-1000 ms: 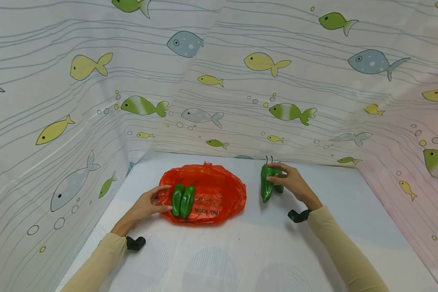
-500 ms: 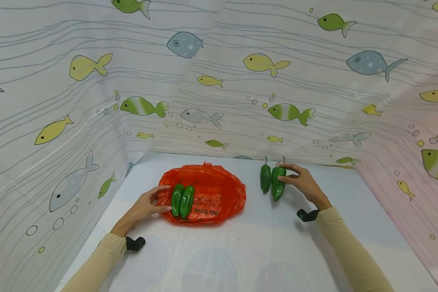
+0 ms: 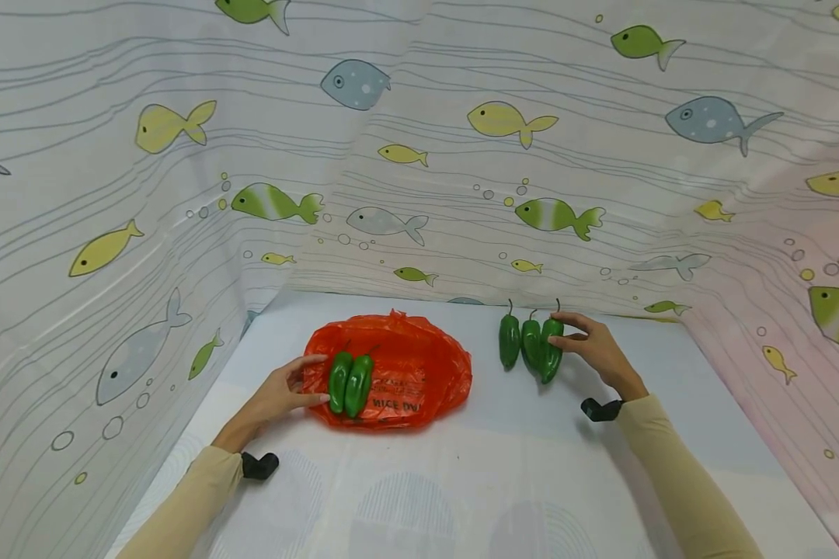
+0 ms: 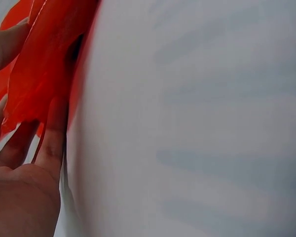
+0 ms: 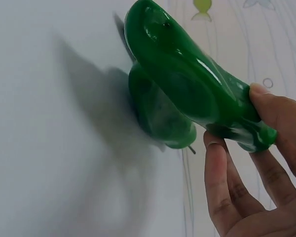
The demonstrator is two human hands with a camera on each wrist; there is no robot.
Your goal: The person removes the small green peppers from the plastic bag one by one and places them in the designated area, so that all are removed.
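My left hand (image 3: 280, 394) grips the left rim of a red plastic bag (image 3: 442, 373), spread open on the table; its thumb and fingers lie on both sides of the plastic (image 4: 39, 84) in the left wrist view. Inside the bag, two green chili peppers (image 3: 358, 386) lie side by side. At the back right, my right hand (image 3: 594, 353) pinches a green chili pepper (image 3: 551, 359) near its stem end. In the right wrist view this pepper (image 5: 187, 74) is tilted, partly covering another pepper (image 5: 158, 108) behind it. Two more peppers (image 3: 509, 341) lie to its left.
A white table (image 3: 461, 481) with faint circle patterns lies beneath everything. Fish-printed sheets (image 3: 461, 171) form walls at the back and both sides, with the back one close behind the right-hand peppers.
My right hand has moved to the right with its pepper, uncovering first one pepper and then another to its left. The left hand and the bag have stayed in place.
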